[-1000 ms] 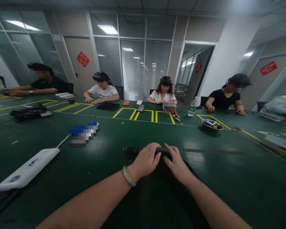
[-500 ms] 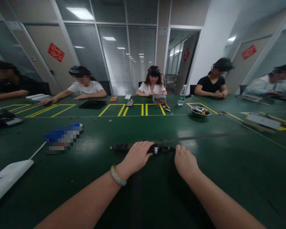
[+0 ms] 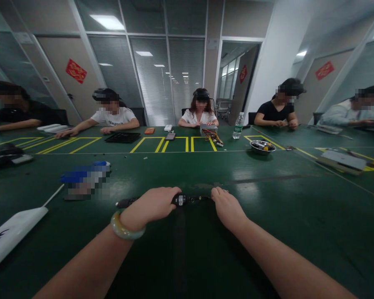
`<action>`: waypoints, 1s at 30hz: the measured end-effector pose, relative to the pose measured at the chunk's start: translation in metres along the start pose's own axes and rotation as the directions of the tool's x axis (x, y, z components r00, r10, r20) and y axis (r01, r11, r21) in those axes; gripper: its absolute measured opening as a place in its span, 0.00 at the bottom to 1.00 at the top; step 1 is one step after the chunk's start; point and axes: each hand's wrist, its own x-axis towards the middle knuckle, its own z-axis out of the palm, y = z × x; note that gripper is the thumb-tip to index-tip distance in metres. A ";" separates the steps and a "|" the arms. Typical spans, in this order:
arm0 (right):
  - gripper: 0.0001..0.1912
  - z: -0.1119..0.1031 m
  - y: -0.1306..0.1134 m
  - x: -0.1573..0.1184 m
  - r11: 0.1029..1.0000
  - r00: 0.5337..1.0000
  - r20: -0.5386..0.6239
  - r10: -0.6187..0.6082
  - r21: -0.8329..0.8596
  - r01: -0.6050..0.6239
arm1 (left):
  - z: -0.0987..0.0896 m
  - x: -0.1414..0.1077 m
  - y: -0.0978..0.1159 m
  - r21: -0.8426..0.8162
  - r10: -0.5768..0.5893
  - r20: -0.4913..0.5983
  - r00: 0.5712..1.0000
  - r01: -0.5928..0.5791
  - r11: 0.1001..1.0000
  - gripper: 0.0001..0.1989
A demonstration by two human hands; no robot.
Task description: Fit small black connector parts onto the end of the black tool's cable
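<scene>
A long black tool (image 3: 180, 200), like an electric screwdriver, lies sideways low over the green table, its metal tip pointing left. My left hand (image 3: 154, 204), with a jade-coloured bangle at the wrist, is wrapped over the tool's body from above. A thin black cord (image 3: 201, 198) runs from the tool's right end to my right hand (image 3: 227, 207), whose fingers are closed on it. The part of the tool under my left palm is hidden.
A white power strip (image 3: 15, 232) lies at the left, near a blurred blue-and-white object (image 3: 85, 178). Further off are a metal bowl (image 3: 262, 153), a water bottle (image 3: 238, 125), a grey box with wires (image 3: 205, 129) and a black tray (image 3: 123, 138). Several people sit opposite.
Both my hands have moved left, and the black tool has shifted left with my left hand. More of the cord shows between the tool and my right hand.
</scene>
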 end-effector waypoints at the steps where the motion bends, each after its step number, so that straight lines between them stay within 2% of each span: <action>1: 0.09 -0.001 -0.001 0.000 1.000 1.000 -0.026 -0.003 0.018 0.004 | 0.002 0.001 0.004 0.008 0.010 -0.038 0.999 -0.010 1.000 0.18; 4: 0.09 -0.002 -0.002 -0.001 0.994 0.993 -0.118 0.011 0.112 0.002 | 0.013 0.007 0.022 -0.003 0.038 -0.132 0.991 -0.039 0.999 0.20; 6: 0.08 -0.002 -0.002 -0.003 0.982 0.985 -0.166 0.047 0.190 -0.015 | 0.023 0.013 0.034 0.000 0.006 -0.173 0.985 -0.006 1.000 0.13; 10: 0.08 -0.001 -0.002 -0.006 0.934 0.951 -0.285 0.122 0.356 -0.013 | 0.039 0.021 0.046 0.021 -0.030 -0.189 0.982 0.035 0.999 0.08; 15: 0.08 0.004 0.016 0.003 0.911 0.903 -0.409 0.134 0.409 0.050 | 0.041 0.021 0.046 0.037 -0.025 -0.165 0.986 0.031 0.999 0.07; 20: 0.07 0.015 0.045 0.019 0.896 0.880 -0.422 0.220 0.444 -0.011 | 0.041 0.019 0.043 0.023 0.063 -0.188 0.980 -0.060 0.998 0.06; 24: 0.06 0.017 0.053 0.024 0.881 0.875 -0.450 0.179 0.470 0.061 | 0.043 0.018 0.043 0.029 0.128 -0.207 0.970 -0.125 0.992 0.04; 27: 0.06 0.012 0.049 0.021 0.861 0.896 -0.429 0.116 0.493 0.125 | 0.044 0.017 0.041 0.041 0.157 -0.216 0.964 -0.152 0.988 0.02; 30: 0.05 0.005 0.036 0.015 0.843 0.942 -0.336 0.024 0.513 0.162 | 0.045 0.016 0.040 0.038 0.172 -0.228 0.958 -0.167 0.985 0.02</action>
